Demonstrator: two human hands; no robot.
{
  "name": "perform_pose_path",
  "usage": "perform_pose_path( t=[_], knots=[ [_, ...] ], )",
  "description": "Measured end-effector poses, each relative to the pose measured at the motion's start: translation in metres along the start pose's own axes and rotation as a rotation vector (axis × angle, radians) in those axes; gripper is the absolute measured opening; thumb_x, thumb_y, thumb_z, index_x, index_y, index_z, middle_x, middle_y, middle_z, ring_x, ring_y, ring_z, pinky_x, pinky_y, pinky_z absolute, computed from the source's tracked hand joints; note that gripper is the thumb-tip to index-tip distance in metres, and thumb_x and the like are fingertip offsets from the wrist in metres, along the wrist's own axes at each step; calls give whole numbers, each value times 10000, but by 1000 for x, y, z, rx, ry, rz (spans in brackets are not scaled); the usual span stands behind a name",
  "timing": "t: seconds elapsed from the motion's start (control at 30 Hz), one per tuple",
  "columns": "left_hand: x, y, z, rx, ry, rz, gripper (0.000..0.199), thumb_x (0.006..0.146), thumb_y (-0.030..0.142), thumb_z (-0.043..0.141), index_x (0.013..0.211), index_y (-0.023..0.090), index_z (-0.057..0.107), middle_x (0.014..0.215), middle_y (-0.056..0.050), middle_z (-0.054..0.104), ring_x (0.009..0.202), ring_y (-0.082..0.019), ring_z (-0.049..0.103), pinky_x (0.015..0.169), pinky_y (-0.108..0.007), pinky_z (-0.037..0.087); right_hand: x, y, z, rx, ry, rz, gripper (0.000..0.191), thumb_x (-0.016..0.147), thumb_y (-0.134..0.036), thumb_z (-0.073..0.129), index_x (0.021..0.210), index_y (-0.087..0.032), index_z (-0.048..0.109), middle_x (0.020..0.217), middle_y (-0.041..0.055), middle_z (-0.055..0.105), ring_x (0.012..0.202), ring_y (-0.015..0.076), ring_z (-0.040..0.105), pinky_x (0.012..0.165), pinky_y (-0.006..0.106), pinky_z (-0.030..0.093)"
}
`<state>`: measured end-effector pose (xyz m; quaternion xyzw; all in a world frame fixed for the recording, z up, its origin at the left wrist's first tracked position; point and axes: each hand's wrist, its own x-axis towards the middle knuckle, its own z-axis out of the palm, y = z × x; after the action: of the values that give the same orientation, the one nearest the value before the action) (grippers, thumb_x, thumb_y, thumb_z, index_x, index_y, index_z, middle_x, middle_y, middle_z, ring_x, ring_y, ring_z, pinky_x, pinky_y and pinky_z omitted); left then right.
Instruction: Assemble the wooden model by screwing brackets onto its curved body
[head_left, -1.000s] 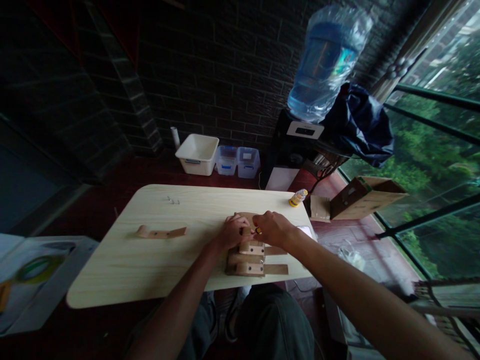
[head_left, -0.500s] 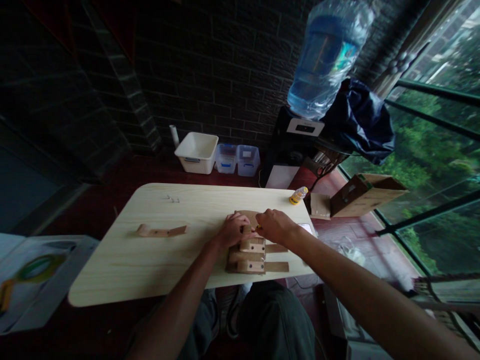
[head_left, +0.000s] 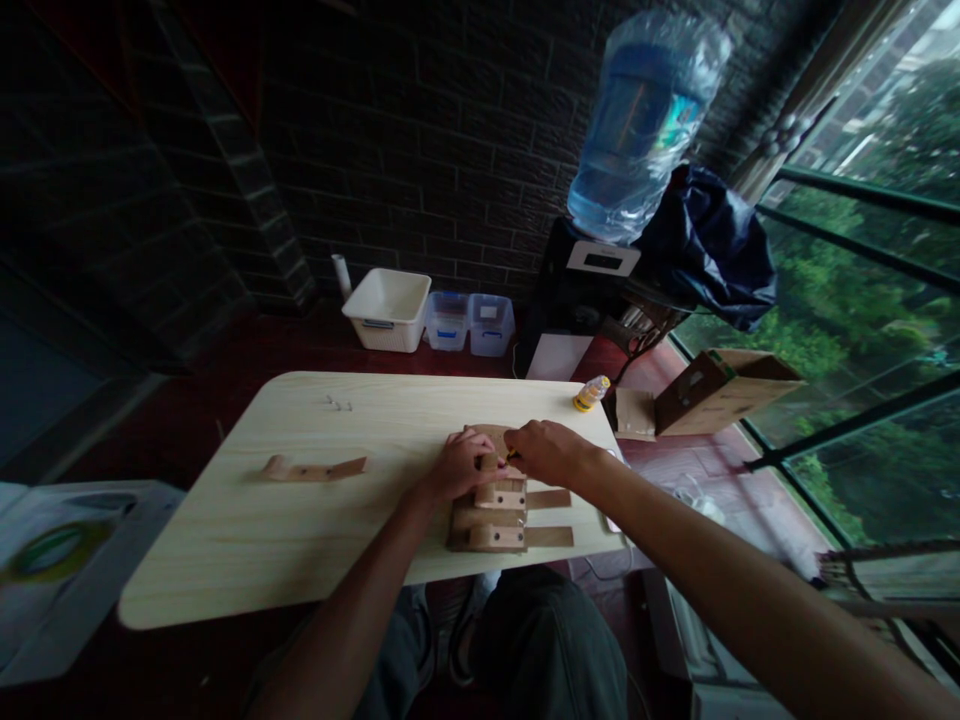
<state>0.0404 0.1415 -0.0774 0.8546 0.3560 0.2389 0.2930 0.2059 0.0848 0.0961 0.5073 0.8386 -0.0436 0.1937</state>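
A brown assembly (head_left: 495, 518), with flat strips fixed by dark screws, lies on the pale wooden table (head_left: 315, 540) in front of me. At its far part, my left hand (head_left: 459, 465) is closed on a brown strip (head_left: 489, 462) and presses it against the assembly. Just right of it, my right hand (head_left: 546, 450) grips a small yellow and dark tool (head_left: 513, 455), which looks like a screwdriver; most of it is hidden in the fist. A loose brown strip (head_left: 315, 470) with a bent end rests on the left of the table.
Several small screws (head_left: 339, 404) lie near the far left edge. A yellow-capped clear bottle (head_left: 592, 393) stands at the far right corner. Beyond the table are a white basket (head_left: 390, 310), two clear bins (head_left: 491, 325), a water dispenser (head_left: 592, 290) and a cardboard box (head_left: 720, 395).
The whole view has shifted slightly as my head moved. Both hands keep their place at the far part of the assembly; my right hand has turned a little around the tool.
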Motion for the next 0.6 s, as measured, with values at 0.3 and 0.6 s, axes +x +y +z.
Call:
perform_pose_path(
  t=[0.3, 0.6],
  knots=[
    [0, 2, -4, -1, -18, -14, 206, 821, 452, 738, 803, 246, 735, 1022, -7, 732, 1053, -237, 581, 976, -412, 370, 6, -7, 2, 84, -11, 122, 378, 982, -392, 539, 1186, -99, 661, 1119, 205, 735, 1044, 301, 720, 816, 347, 553],
    [1, -2, 0, -17, -34, -23, 150, 809, 414, 749, 833, 268, 777, 1008, -7, 735, 1038, -236, 581, 984, -411, 352, 2, 5, 3, 114, -43, 44, 320, 969, -319, 529, 1201, -140, 659, 1126, 166, 749, 1026, 253, 727, 792, 286, 530]
  ],
)
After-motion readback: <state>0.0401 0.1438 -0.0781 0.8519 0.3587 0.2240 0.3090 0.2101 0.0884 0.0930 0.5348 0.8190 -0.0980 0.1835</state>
